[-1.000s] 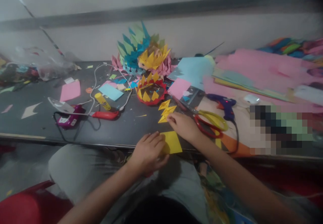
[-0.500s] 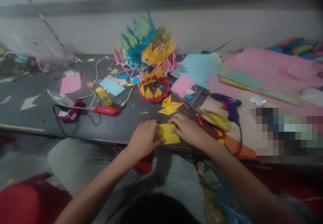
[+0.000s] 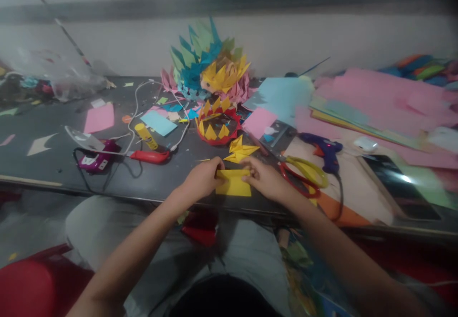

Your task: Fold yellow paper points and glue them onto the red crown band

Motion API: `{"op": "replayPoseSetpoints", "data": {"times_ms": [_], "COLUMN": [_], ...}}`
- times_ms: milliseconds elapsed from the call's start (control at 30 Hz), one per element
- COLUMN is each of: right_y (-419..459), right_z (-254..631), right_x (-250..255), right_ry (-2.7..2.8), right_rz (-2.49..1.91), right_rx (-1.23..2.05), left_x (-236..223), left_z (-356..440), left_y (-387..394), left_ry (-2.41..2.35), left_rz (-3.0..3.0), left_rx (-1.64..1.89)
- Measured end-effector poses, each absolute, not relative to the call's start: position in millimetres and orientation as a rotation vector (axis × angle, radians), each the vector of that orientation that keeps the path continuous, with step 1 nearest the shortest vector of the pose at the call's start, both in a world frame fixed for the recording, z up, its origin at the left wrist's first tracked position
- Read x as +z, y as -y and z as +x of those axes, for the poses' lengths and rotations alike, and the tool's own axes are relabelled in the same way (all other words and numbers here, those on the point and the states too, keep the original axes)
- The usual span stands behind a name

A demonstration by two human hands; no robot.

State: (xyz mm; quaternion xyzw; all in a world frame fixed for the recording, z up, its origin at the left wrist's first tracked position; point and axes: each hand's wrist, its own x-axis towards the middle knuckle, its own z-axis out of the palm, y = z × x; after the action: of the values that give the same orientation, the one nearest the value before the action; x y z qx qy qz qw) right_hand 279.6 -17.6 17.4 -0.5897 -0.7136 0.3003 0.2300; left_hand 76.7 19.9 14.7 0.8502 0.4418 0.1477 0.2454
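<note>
- The left hand (image 3: 202, 178) is at the 9 o'clock side of a yellow paper sheet (image 3: 233, 183), its fingers bent over the upper corner and gripping there, perhaps so the sheet doesn't slide
- The right hand (image 3: 266, 178) has its fingers curled in a pinch on the sheet's 2 o'clock corner; with a grip on either side, the paper seems to be kept square to the person
- That sheet lies at the near edge of the table (image 3: 171, 174), close to the body, where both forearms reach it easily, and its far edge looks folded or raised
- Just beyond it, at 12 o'clock, sit folded yellow pieces (image 3: 240, 150), bunched together, probably to stay within reach and out of the way of the hands
- Further off, between 11 and 12 o'clock, stands a red and yellow paper ring (image 3: 211, 139), with a taller cluster of pointed paper (image 3: 203, 69) behind it
- At 3 o'clock I see scissors (image 3: 305, 162), handles toward the right forearm, which looks handy for picking up
- A glue gun (image 3: 327, 149) lies on its side at 2 o'clock, its small light glowing
- Over at 10 o'clock there's a yellow tube (image 3: 146, 137), tilted beside a red-handled tool (image 3: 149, 157)
</note>
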Motion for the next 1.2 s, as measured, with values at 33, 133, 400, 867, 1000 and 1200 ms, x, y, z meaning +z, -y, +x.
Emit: {"op": "replayPoseSetpoints", "data": {"times_ms": [33, 133, 400, 867, 1000, 1200], "right_y": [18, 20, 23, 28, 26, 25], "right_z": [280, 282, 290, 313, 312, 312], "right_x": [15, 9, 5, 6, 8, 9], "right_ry": [1.89, 1.754, 2.14, 2.681, 2.645, 2.523], "right_rz": [-1.613, -1.592, -1.36, -1.033, -1.164, -1.269], "right_rx": [0.865, 0.924, 0.667, 0.349, 0.572, 0.803], "left_x": [13, 8, 3, 15, 19, 25], "left_z": [76, 73, 58, 39, 40, 40], "left_y": [-20, -19, -21, -22, -22, -25], "left_ry": [-1.207, -1.173, -0.838, -0.382, -0.314, -0.179], "left_rz": [2.288, 2.238, 2.384, 3.009, 3.101, 3.168], "left_rx": [0.426, 0.491, 0.542, 0.359, 0.338, 0.255]}}
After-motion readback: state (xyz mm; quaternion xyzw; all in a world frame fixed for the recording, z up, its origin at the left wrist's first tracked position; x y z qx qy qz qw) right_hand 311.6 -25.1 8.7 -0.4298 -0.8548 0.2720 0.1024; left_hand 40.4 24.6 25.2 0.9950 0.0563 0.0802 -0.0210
